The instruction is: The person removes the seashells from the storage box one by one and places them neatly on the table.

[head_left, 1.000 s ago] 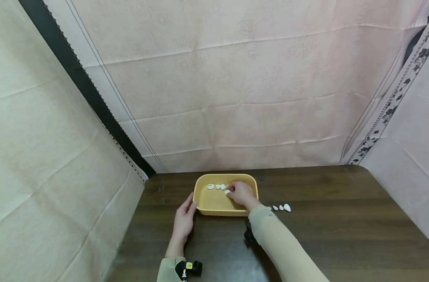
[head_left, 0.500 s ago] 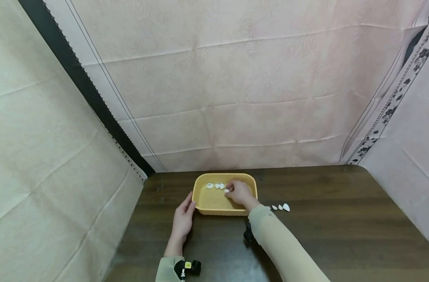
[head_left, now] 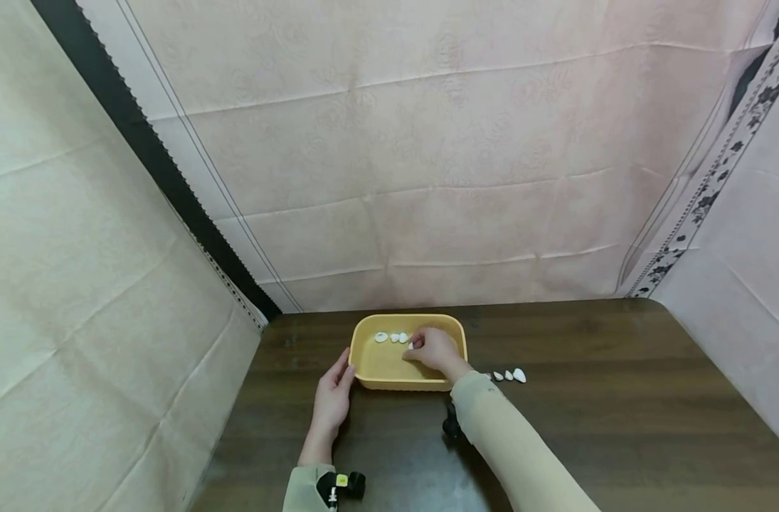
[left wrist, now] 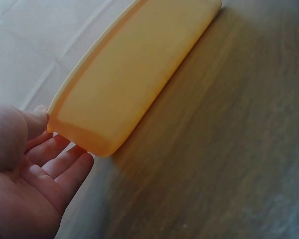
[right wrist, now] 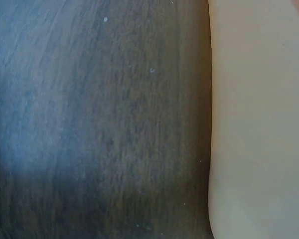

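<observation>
A yellow plastic tray [head_left: 383, 370] sits on the dark wooden table. My left hand [head_left: 331, 402] holds its left end; in the left wrist view, the thumb is at the rim and the fingers lie against the outer wall. My right hand [head_left: 435, 352] reaches over the right side into the tray, thumb and forefinger around a small white pebble [head_left: 411, 346], mostly covered by the fingertips. To its left, a larger oval white pebble [head_left: 380, 337] and two smaller white pebbles [head_left: 398, 338] form a row. The right wrist view has only the tray's side wall [right wrist: 261, 119] and tabletop.
Several more white pebbles [head_left: 509, 375] lie in a row on the table [head_left: 587, 412], right of the tray and partly behind the right sleeve [head_left: 513, 444]. A pale cloth curtain [head_left: 453, 178] hangs behind the table, with more cloth on both sides.
My right thumb has shifted slightly left and down, and the pebble at the fingertips sits a little nearer the row. The left hand stays at the tray's end.
</observation>
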Tool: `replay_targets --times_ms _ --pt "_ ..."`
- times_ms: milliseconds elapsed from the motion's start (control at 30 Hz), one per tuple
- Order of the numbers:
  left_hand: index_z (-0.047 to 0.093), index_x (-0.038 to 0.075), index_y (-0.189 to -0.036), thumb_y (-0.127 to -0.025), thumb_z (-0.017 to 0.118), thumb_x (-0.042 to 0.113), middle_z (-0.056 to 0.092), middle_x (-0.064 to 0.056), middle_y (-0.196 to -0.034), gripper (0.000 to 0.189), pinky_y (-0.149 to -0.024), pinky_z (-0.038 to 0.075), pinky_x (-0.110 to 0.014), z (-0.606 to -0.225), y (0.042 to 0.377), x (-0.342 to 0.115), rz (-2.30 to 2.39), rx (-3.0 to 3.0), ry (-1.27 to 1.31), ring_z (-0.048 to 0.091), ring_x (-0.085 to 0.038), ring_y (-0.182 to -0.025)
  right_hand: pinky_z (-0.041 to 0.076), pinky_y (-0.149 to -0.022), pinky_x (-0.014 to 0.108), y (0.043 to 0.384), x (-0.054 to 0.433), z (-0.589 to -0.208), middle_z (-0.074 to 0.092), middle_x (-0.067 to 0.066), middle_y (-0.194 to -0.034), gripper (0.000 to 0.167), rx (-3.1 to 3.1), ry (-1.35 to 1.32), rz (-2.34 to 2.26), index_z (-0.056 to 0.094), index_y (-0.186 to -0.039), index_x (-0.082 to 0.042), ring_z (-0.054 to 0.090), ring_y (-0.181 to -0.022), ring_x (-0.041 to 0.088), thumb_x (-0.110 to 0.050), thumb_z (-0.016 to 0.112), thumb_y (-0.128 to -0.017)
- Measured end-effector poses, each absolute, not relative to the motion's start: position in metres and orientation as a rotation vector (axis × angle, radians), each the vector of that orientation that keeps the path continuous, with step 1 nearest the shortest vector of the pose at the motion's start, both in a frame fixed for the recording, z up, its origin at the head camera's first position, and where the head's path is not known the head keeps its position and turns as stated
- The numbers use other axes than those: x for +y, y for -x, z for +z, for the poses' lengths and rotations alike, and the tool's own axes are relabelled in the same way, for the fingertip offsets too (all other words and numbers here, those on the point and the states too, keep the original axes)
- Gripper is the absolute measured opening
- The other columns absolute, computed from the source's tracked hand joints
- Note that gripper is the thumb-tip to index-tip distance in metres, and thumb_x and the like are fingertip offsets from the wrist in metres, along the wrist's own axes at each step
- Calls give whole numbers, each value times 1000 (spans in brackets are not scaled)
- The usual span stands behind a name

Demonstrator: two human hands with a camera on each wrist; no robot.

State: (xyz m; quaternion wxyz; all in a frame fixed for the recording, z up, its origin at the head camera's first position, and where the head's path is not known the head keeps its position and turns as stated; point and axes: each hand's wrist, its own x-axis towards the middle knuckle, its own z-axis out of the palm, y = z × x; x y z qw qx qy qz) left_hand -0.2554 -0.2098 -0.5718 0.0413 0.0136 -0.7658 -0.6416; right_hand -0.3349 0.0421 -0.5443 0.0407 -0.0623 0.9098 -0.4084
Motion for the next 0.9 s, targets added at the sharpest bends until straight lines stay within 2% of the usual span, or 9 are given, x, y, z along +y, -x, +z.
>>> replay_targets --times_ms 267,633,900 --pt "44 8 -163 -115 52 18 44 -8 -167 50 -120 41 -47 -571 255 -209 -1979 -2337 -36 42 -27 -152 54 -77 32 334 41 -541 67 -1 -90 33 2777 192 -1294 72 -102 -8 61 -82 16 -21 95 -83" --pt "44 11 -164 -115 52 19 44 -10 -166 50 -120 40 -48 -571 256 -210 -1985 -2346 -66 43 -28 -152 53 -74 32 332 38 -524 69 -1 -90 36 2768 254 -1374 77 -103 -9 62 -82 16 -36 93 -86" --pt "44 11 -164 -115 52 21 45 -10 -166 50 -120 40 -48 -571 256 -210 -1975 -2365 -75 43 -28 -152 51 -72 32 319 41 -511 68 -2 -89 35 2754 310 -1467 78 -105 -10 60 -82 17 -35 94 -85"
